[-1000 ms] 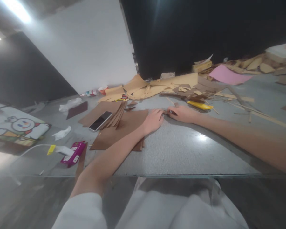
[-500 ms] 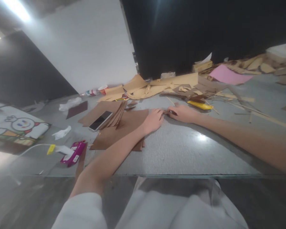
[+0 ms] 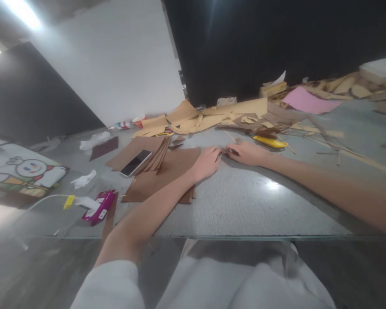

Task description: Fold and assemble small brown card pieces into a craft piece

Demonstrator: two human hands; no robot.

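Almost nothing has moved since the earlier frames: both hands rest in the same place on the grey table (image 3: 244, 206), fingertips still together. The left hand (image 3: 207, 162) lies on the corner of the big brown sheet (image 3: 162, 174), its fingers curled and closed towards the right. The right hand (image 3: 246, 153) comes from the other side, and its fingers seem to pinch a small dark scrap (image 3: 225, 152) that sits exactly between the two hands; the blur does not let one see which hand really holds it. So the scrap is at the fingertips of both hands, equally near to each, and its long axis cannot be told.

Just behind the right hand lies a yellow knife (image 3: 270, 142), long axis left to right, clearly nearer to this hand. Left of the brown sheet, a phone (image 3: 135, 162) rests on a fan of brown card pieces. Farther back lies a heap of tan cardboard offcuts (image 3: 212, 118) and a pink sheet (image 3: 304, 101). A magenta packet (image 3: 98, 207) is near the table's front edge.
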